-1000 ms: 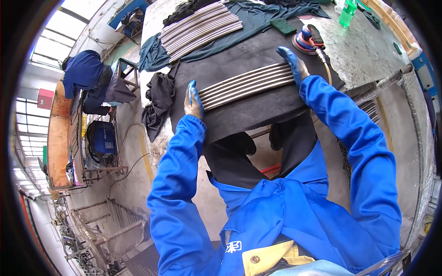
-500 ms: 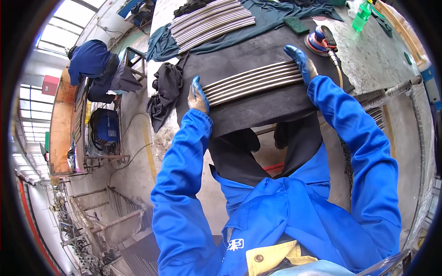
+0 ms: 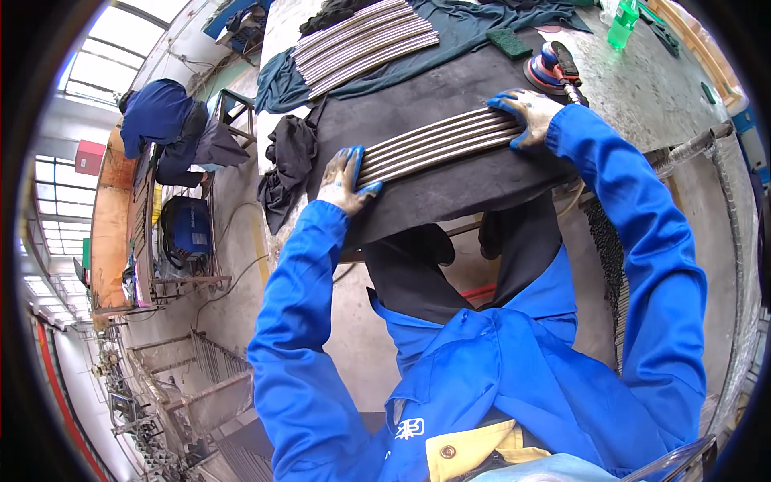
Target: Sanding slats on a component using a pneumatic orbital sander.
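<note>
Some rods (image 3: 442, 143) in a row on a black cloth (image 3: 450, 191), seen from my head, my left hand (image 3: 348, 181) pinching one end between thumb and fingers, my right hand (image 3: 530, 116) pinching the other, thumb spread wide, a sander (image 3: 551, 67) just past it.

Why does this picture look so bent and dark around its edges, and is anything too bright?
Head view: the fisheye lens bows straight lines near the black rim; the windows at upper left look washed out; the metal rods between the left hand and right hand show bright streaks of reflected light.
</note>
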A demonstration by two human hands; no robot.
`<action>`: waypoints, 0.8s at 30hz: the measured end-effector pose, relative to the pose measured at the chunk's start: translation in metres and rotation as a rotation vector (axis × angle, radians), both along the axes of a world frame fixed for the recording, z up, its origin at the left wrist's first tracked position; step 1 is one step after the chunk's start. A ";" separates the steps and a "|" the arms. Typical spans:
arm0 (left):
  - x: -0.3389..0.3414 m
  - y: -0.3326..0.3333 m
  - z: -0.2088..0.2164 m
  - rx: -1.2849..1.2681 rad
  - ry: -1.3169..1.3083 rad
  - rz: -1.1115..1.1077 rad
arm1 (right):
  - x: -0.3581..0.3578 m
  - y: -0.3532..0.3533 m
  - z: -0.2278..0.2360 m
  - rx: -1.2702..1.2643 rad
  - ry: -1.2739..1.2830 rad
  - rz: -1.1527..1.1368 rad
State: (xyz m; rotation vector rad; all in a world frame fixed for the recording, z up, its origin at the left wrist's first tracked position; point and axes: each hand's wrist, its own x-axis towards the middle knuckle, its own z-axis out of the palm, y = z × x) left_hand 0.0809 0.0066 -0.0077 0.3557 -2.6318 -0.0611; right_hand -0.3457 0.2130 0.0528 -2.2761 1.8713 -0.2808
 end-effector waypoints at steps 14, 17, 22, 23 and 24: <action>-0.026 0.028 0.002 0.952 0.413 0.376 | -0.037 -0.016 0.042 -0.260 0.346 -0.579; -0.025 0.026 -0.002 1.079 0.480 0.429 | -0.052 -0.024 0.045 -0.146 0.490 -0.974; -0.024 0.019 -0.019 0.918 0.510 0.367 | -0.104 -0.036 0.014 -0.018 0.140 -1.147; -0.028 0.022 -0.013 0.739 0.447 0.342 | -0.107 -0.036 0.014 -0.014 0.134 -1.136; -0.033 0.025 -0.007 0.561 0.385 0.313 | -0.109 -0.035 0.015 -0.012 0.129 -1.126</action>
